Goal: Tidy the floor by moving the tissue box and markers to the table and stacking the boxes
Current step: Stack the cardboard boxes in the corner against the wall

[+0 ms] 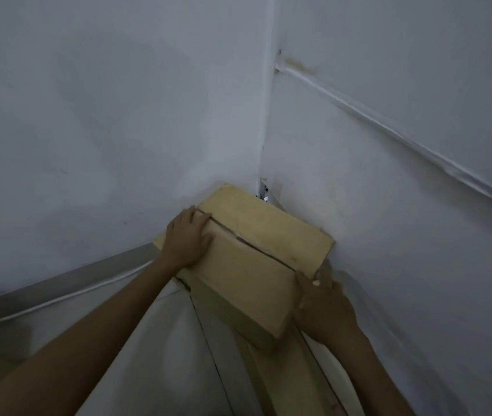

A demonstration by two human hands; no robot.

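Nearest, a pale panel (172, 340) with dark seams lies under both forearms. On it, pushed into the wall corner, sits the tan cardboard box (253, 259), flaps closed, contents hidden. The left hand (187, 238) lies flat on its top; the right hand (322, 307) presses flat against its side. Beyond, a white conduit (388, 127) crosses the right wall (403, 220).

cardboard box (250, 253) hides what lies beneath; both forearms (88, 340) cut off below.
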